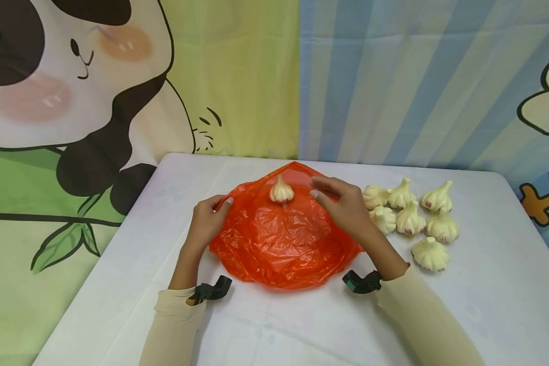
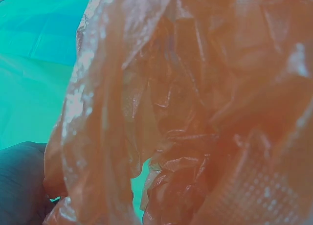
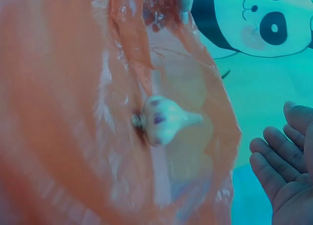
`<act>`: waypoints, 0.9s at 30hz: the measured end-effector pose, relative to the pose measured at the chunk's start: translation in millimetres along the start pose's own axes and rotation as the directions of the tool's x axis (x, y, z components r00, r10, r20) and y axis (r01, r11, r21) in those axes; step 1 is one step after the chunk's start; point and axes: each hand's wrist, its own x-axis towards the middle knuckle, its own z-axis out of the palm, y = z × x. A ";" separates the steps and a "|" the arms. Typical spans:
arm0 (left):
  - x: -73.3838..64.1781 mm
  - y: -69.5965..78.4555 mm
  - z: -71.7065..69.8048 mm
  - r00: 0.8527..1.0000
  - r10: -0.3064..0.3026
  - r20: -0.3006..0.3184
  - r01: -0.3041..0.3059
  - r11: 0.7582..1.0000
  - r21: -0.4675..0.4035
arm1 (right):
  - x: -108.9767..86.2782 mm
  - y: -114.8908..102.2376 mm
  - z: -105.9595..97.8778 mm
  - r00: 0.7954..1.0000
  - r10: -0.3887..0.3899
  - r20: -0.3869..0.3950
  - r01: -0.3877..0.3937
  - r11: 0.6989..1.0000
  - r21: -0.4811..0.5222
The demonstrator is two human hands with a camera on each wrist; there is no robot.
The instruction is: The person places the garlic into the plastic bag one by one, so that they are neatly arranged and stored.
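Note:
A red plastic bag [image 1: 293, 244] spreads on the table with its mouth held wide. One garlic bulb [image 1: 281, 190] is at the far side of the bag's mouth; in the right wrist view the same bulb [image 3: 164, 120] shows purple marks and a pointed neck. At the bag's left edge, my left hand [image 1: 206, 223] pinches the plastic between thumb and fingers. My right hand [image 1: 347, 206] is near the bag's right rim, fingers loosely extended and nothing in them. Red film fills most of the left wrist view, hiding much of the left hand [image 2: 22, 181].
Several garlic bulbs [image 1: 410, 218] lie grouped on the white table [image 1: 274, 325], right of the bag and beside the right forearm. Behind the table hangs a printed cloth [image 1: 370, 76] with a panda and stripes. Each wrist carries a small black camera mount [image 1: 363, 282].

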 end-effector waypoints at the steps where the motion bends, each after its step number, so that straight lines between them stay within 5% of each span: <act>1: 0.0 0.1 0.1 1.000 0.000 0.002 0.000 1.000 -0.003 | -3.5 0.1 -3.7 1.000 -0.013 -0.009 0.013 1.000 -0.007; 14: -0.4 1.8 2.2 1.000 -0.015 0.008 0.015 1.000 -0.015 | -43.2 12.6 -50.1 0.977 -0.179 -0.114 0.163 0.977 -0.137; 22: -0.5 1.2 2.4 1.000 -0.005 0.014 0.005 1.000 -0.011 | -58.7 -8.5 -68.9 0.973 -0.148 -0.177 0.110 0.972 -0.205; 27: -0.6 2.2 2.7 1.000 0.005 0.008 -0.005 1.000 -0.011 | -65.9 5.2 -72.9 0.971 -0.145 -0.191 0.103 0.971 -0.215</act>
